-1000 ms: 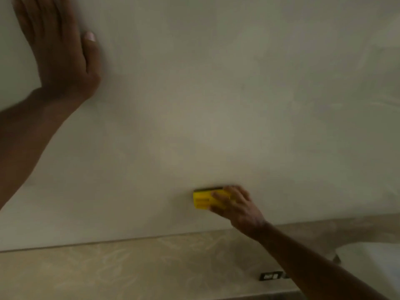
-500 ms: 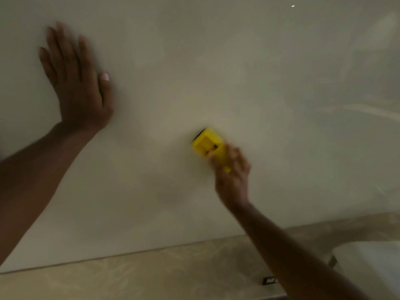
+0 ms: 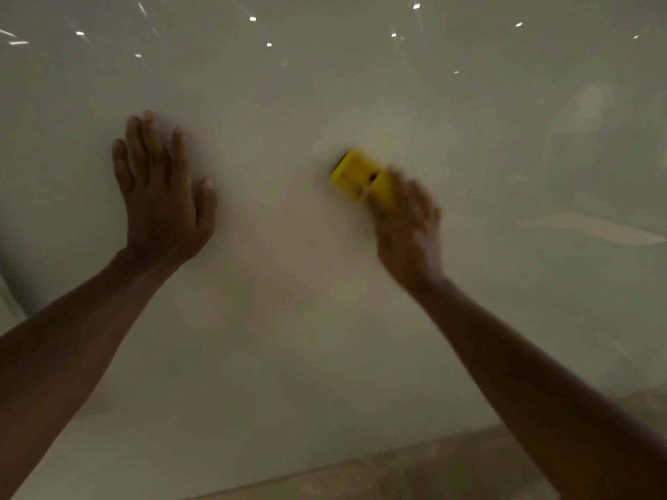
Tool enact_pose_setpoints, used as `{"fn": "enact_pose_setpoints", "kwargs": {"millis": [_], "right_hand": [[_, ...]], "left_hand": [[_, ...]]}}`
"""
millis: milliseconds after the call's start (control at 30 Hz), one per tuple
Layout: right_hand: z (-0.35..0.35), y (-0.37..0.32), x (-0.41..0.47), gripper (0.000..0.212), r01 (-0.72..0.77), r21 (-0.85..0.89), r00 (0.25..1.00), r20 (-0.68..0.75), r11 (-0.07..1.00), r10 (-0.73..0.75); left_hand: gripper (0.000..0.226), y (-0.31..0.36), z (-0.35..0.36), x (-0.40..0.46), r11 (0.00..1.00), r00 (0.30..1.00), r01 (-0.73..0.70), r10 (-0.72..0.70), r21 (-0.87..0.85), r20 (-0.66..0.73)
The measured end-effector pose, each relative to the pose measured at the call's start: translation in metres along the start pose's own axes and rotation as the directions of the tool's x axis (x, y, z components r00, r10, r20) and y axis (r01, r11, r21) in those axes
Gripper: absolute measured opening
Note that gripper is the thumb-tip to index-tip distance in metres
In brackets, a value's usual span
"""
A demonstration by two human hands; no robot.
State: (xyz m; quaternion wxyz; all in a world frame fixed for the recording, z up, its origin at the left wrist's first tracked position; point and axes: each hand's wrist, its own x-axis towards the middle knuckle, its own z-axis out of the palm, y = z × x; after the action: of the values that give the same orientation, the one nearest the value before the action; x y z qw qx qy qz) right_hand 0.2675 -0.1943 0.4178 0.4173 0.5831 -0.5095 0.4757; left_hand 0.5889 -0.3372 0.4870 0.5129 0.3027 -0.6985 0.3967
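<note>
A glossy off-white wall panel fills most of the view. My left hand lies flat against it, fingers straight and pointing up, left of centre. My right hand grips a small yellow block-shaped tool by its lower right end and holds it against the panel. The tool points up and to the left. The right hand and the tool are blurred by motion, and the tool's gripped end is hidden under the fingers.
A beige marbled strip runs along the panel's lower edge. Small bright light reflections dot the top of the panel. A pale edge shows at the far left.
My right hand has carried the yellow tool up the panel, from near the beige strip to the level of my left hand. The view has tilted upward, so both hands sit lower in frame.
</note>
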Motion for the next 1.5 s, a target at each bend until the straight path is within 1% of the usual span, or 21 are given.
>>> {"fn": "enact_pose_setpoints", "kwargs": {"millis": [100,167,200,267,333,367,400,467,533,600,667,800,900,1000,1100,1167,1233,1300,1367,1433,1500], "right_hand": [[-0.024,0.013,0.077,0.061,-0.298,-0.027,0.94,-0.182,0.954,0.288],[-0.022,0.002,0.097,0.063,-0.348,-0.013,0.918,-0.207,0.937,0.338],[-0.017,-0.008,0.097,0.06,-0.279,-0.037,0.945,-0.185,0.96,0.268],[0.001,-0.028,0.083,0.054,0.096,-0.081,0.995,0.005,0.992,-0.095],[0.012,-0.04,0.059,0.055,0.534,-0.034,0.807,0.32,0.845,-0.497],[0.013,-0.037,0.056,0.056,0.662,0.007,0.686,0.398,0.75,-0.61],[0.013,-0.03,0.063,0.055,0.711,0.032,0.631,0.41,0.702,-0.659],[0.005,-0.009,0.088,0.05,0.627,-0.032,0.74,0.34,0.779,-0.581],[-0.012,0.025,0.107,0.054,0.361,-0.141,0.93,0.122,0.922,-0.346],[-0.033,0.063,0.095,0.057,0.038,-0.126,0.992,-0.118,0.991,-0.053],[-0.039,0.087,0.054,0.054,-0.283,-0.057,0.932,-0.252,0.958,0.26],[-0.01,0.069,-0.058,0.052,-0.68,0.175,0.636,-0.342,0.712,0.692],[0.023,0.009,-0.137,0.053,-0.745,0.216,0.557,-0.321,0.631,0.766],[0.057,-0.06,-0.201,0.057,-0.672,0.155,0.708,-0.154,0.725,0.689],[0.065,-0.083,-0.242,0.074,-0.276,0.098,0.958,0.111,0.956,0.265],[0.054,-0.065,-0.242,0.08,0.05,0.101,0.937,0.34,0.994,-0.082],[0.041,-0.043,-0.214,0.073,0.202,0.097,0.888,0.402,0.975,-0.224],[0.031,-0.018,-0.166,0.068,0.121,0.054,0.95,0.282,0.991,-0.131],[0.018,0.011,-0.117,0.065,-0.169,0.019,0.985,0.046,0.985,0.168],[0.005,0.036,-0.085,0.065,-0.469,0.08,0.868,-0.141,0.879,0.476],[0.004,0.04,-0.085,0.068,-0.661,0.138,0.711,-0.199,0.737,0.675]], "left_hand": [[0.062,-0.01,-0.002,0.031,0.999,0.999,0.025,-0.024,0.02,-0.047],[0.062,-0.018,-0.002,0.045,0.999,0.996,0.044,-0.042,0.024,-0.072],[0.061,-0.021,-0.003,0.051,0.998,0.995,0.051,-0.049,0.021,-0.083],[0.062,-0.025,-0.003,0.056,0.998,0.993,0.063,-0.061,0.014,-0.097],[0.063,-0.029,-0.004,0.056,0.998,0.993,0.056,-0.055,0.007,-0.1],[0.063,-0.03,-0.003,0.056,0.999,0.993,0.045,-0.044,0.006,-0.105],[0.062,-0.03,-0.003,0.055,0.999,0.993,0.036,-0.035,0.007,-0.11],[0.062,-0.032,-0.001,0.052,0.999,0.993,0.031,-0.03,0.013,-0.113],[0.062,-0.033,0.001,0.049,1.0,0.994,0.02,-0.019,0.015,-0.105],[0.062,-0.033,0.001,0.046,1.0,0.995,0.012,-0.012,0.001,-0.094],[0.062,-0.032,0.002,0.044,1.0,0.995,0.017,-0.019,-0.022,-0.095],[0.061,-0.032,0.005,0.041,0.999,0.996,0.025,-0.029,-0.046,-0.085],[0.065,-0.04,0.014,0.04,0.996,0.997,0.021,-0.027,-0.086,-0.07],[0.07,-0.053,0.028,0.038,0.994,0.998,0.021,-0.027,-0.107,-0.057],[0.071,-0.064,0.043,0.034,0.99,0.996,0.067,-0.073,-0.123,-0.043],[0.071,-0.069,0.051,0.032,0.989,0.994,0.094,-0.099,-0.117,-0.04],[0.072,-0.075,0.058,0.029,0.989,0.993,0.108,-0.112,-0.1,-0.034],[0.073,-0.079,0.064,0.028,0.991,0.993,0.111,-0.114,-0.079,-0.033],[0.073,-0.08,0.068,0.025,0.991,0.993,0.111,-0.114,-0.08,-0.031],[0.073,-0.081,0.071,0.024,0.991,0.994,0.106,-0.109,-0.078,-0.033],[0.073,-0.082,0.073,0.023,0.99,0.992,0.121,-0.123,-0.076,-0.021]]}}
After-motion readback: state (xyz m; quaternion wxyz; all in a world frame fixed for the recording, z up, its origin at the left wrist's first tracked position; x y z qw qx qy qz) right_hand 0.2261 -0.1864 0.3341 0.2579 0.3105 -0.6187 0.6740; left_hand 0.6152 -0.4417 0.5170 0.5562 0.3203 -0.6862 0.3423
